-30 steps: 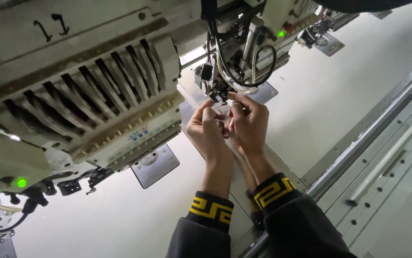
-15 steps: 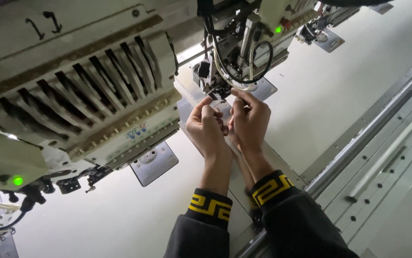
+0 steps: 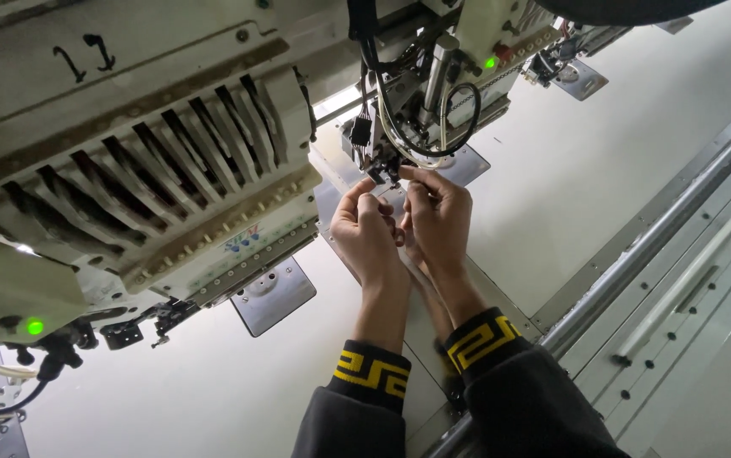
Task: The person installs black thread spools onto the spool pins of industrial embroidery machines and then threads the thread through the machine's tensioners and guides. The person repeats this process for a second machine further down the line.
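Note:
Both my hands are raised to the needle area (image 3: 382,170) of a cream embroidery machine head (image 3: 433,76), where black cables loop down. My right hand (image 3: 438,220) pinches a small black part at the foot of that head with thumb and forefinger. My left hand (image 3: 370,233) is right beside it, touching it, with its fingertips bunched just under the same spot. Anything it holds is too small to see. Both sleeves are dark with yellow-patterned cuffs (image 3: 371,373).
A second machine head (image 3: 170,170) with slotted thread guides hangs at the left, with a green lamp (image 3: 35,326) lit. Metal needle plates (image 3: 272,295) sit in the white table (image 3: 603,178). A metal rail (image 3: 662,237) runs along the right edge.
My hands have stayed at the needle area with only small finger movements. The view has shifted slightly.

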